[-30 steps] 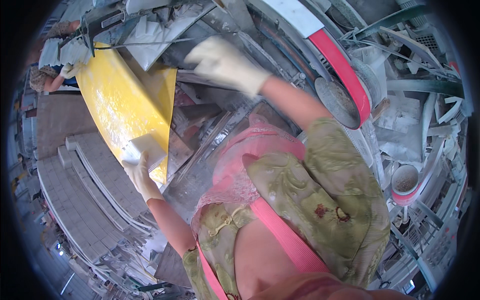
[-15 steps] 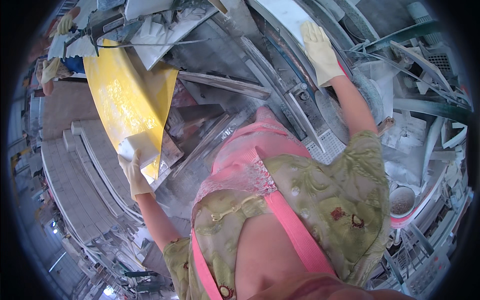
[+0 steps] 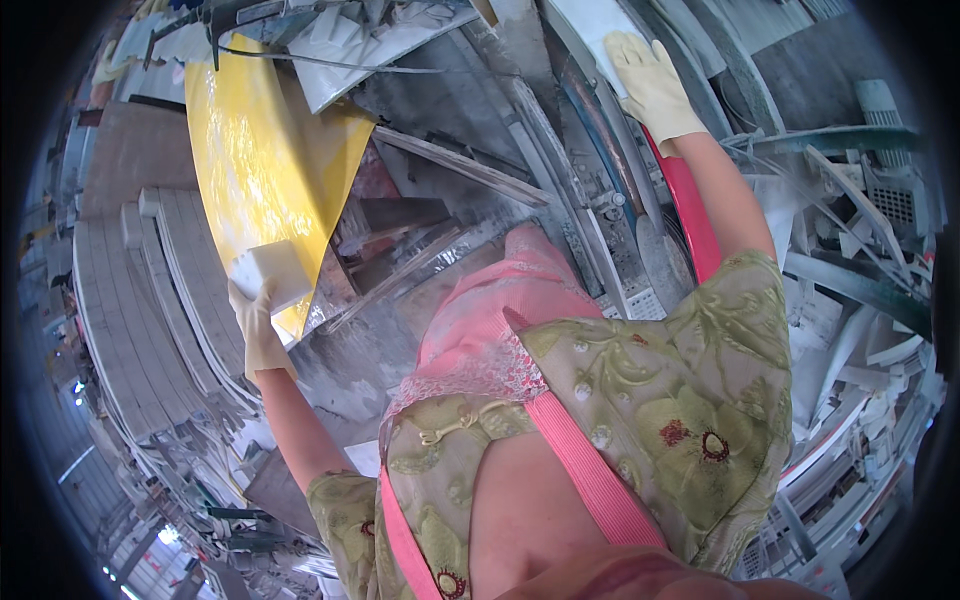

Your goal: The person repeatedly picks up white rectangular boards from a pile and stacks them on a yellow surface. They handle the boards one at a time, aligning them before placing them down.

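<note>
My left hand, in a pale rubber glove, grips a white block with its fingers round the near-left side. The block is held over the lower end of a shiny yellow sheet; whether the two touch I cannot tell. At the upper right my right hand, gloved the same way, lies flat with fingers stretched on the end of a white slab. Nothing shows in its grasp. Below that forearm runs a red strip.
Long grey stacked strips stand at the left. White offcuts lie on a pale board at the top. A wooden plank and metal rails cross the middle. Green bars and scrap pieces crowd the right.
The view has shifted, and more of the red strip shows beside my right arm. My left hand still holds the block by the yellow sheet. Another person's gloved hands have mostly left view.
</note>
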{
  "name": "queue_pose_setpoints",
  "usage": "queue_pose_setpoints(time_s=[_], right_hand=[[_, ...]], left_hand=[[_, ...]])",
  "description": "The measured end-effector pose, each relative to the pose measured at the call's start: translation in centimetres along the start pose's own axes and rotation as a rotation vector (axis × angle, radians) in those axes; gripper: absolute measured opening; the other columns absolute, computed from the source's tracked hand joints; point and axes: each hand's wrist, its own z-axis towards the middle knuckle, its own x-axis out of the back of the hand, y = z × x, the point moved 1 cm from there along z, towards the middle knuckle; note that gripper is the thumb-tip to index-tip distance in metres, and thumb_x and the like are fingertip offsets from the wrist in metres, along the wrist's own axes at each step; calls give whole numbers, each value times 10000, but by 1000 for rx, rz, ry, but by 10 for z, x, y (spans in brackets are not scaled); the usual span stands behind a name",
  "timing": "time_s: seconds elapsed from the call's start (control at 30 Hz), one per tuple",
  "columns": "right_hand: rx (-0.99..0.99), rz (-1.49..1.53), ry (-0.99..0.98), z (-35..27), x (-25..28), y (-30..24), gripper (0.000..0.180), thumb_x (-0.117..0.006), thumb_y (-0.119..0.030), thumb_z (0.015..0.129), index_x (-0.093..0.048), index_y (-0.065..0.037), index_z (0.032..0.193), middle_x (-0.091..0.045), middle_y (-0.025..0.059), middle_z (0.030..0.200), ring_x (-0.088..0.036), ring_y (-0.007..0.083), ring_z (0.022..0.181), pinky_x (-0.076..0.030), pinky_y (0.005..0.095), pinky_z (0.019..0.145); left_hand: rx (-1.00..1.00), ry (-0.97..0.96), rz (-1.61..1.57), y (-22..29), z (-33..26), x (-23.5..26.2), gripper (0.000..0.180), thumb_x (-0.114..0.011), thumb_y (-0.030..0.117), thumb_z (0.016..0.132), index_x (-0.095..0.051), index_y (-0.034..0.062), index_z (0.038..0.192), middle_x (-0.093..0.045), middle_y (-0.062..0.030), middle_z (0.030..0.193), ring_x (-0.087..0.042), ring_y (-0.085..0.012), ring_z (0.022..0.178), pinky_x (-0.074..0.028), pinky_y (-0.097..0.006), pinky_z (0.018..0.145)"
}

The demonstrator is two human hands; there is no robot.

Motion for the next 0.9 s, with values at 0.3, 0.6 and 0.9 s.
queue_pose_setpoints(time_s=[0.3, 0.6, 0.9], right_hand=[[219, 72, 4, 15, -4, 25, 696, -757, -225, 832, -507, -11, 1446, -517, 187, 1496, -464, 313, 1413, -353, 411, 1194], [-311, 613, -49, 43, 60, -1, 567, -557, -500, 989, -648, -22, 1281, -750, 166, 999, -719, 290, 933, -540, 433, 835], [-216, 1784, -22, 6, 113, -367, 457, -599, -376, 985, -714, 41, 1131, -716, 100, 1049, -670, 174, 935, -512, 336, 868]], left_hand=[[-105, -84, -73, 16, -19, -5, 808, -773, 251, 845, -395, 47, 1529, -456, -138, 1485, -479, -278, 1365, -375, -388, 1143], [-210, -90, 220, -13, 20, 14, 873, -907, 411, 695, -480, -59, 1295, -665, -225, 1185, -676, -316, 1074, -567, -395, 865], [-290, -173, 335, -11, 13, 20, 1076, -753, 644, 791, -366, -181, 1364, -721, -223, 1008, -722, -289, 944, -568, -345, 814]])
